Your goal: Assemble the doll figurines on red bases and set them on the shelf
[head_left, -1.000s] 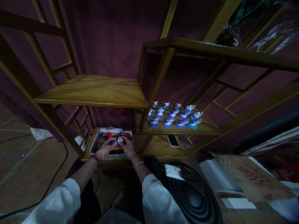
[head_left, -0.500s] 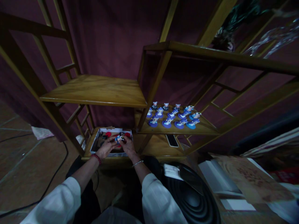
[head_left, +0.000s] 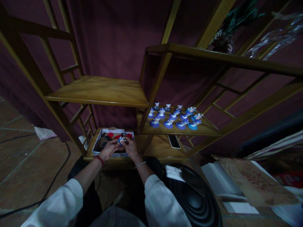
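Wooden shelving [head_left: 99, 90] before a dark curtain [head_left: 111, 41]: one small figurine [head_left: 121, 141] held from both sides

From where I stand, the low shelf [head_left: 161, 149] carries a shallow open box [head_left: 95, 146], set directly before the person, where both arms reach it easily. Just above the box, the left hand [head_left: 109, 150] and the right hand [head_left: 130, 148] meet at the blue-and-white figurine. The fingers of each are curled in and nearly closed, bearing on opposite sides of it; so small a piece suits fingertips better than palms, and the paired grip probably steadies it. Exact contact points are too small to tell. The box beneath would presumably catch a slip. Red pieces [head_left: 110, 135] and dark pieces [head_left: 107, 138] lie inside, partly hidden by the hands.

To the right, one level higher, other figurines [head_left: 155, 122] stand on a shelf [head_left: 205, 127] in rough rows, likely spaced to keep their bases from knocking: dark-dressed ones behind, purple ones in front, blue ones toward the right end. Below them a phone [head_left: 174, 142] lies flat, well apart from the hands. A white packet [head_left: 174, 173] rests on a black ribbed stool [head_left: 197, 205], apparently for easy reach.
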`<state>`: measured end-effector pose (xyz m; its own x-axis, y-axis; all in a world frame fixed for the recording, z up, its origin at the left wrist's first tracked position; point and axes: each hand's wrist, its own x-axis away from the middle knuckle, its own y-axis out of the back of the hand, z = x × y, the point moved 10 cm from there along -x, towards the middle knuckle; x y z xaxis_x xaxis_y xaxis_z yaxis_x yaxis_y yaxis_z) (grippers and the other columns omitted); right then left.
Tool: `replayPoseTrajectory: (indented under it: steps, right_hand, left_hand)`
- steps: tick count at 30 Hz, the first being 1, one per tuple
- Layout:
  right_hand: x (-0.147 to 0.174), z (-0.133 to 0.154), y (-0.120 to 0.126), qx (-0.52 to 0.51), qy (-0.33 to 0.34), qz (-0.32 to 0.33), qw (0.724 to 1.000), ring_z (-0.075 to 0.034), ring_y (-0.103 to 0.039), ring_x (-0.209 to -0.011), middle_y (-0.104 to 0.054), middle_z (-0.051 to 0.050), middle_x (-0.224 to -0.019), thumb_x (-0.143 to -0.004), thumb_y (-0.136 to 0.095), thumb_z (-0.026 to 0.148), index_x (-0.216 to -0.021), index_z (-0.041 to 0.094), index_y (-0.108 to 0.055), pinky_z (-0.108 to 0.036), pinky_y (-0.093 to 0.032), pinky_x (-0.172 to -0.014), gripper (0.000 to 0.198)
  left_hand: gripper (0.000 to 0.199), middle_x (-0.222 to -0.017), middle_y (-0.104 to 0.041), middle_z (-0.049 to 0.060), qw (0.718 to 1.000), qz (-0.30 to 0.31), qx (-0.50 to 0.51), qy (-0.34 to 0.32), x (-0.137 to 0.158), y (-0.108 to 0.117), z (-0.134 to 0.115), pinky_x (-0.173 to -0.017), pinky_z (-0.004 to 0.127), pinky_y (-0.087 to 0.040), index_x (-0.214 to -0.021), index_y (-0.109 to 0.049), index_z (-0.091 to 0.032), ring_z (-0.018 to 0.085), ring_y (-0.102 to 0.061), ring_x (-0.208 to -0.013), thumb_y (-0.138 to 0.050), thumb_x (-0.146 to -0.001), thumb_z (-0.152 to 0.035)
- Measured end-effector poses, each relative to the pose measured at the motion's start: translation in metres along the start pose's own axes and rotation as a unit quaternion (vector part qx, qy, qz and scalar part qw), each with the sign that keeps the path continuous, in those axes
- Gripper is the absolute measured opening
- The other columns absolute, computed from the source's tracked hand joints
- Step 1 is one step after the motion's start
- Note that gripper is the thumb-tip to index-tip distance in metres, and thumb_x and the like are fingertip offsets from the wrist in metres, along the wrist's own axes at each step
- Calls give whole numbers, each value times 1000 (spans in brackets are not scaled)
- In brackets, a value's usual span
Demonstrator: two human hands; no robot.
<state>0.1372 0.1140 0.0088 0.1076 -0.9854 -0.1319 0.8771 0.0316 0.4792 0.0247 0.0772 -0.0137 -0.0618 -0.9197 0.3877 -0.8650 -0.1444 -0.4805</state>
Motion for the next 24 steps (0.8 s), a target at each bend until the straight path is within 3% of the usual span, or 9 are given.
replayPoseTrajectory:
  steps: [13,18,24]
  right_hand:
    - [1,31,10,38,84,44,995,-16,-61,-94,-67,-3,-102,-75,-60,24,-103,23,-64,-28,-45,-88,28]
    - [2,26,8,37,75,61,995,-16,-62,-88,-68,-3,-97,-76,-60,28,-103,21,-64,-26,-47,-83,28]
    - [5,25,10,66,78,35,994,-16,-61,-90,-67,-3,-99,-76,-60,27,-104,24,-63,-26,-45,-84,28]
  left_hand:
    - [13,-79,-68,8,999,22,-27,13,4,-2,-10,-85,32,-51,-71,-65,-8,16,-65,-78,-59,-69,3]
    - [12,-76,-67,6,998,28,-39,34,3,0,-5,-85,31,-51,-70,-63,-10,15,-65,-74,-60,-68,2]
    - [13,-78,-68,7,1000,12,-8,25,0,0,3,-82,30,-52,-72,-63,-10,16,-65,-77,-57,-71,2]
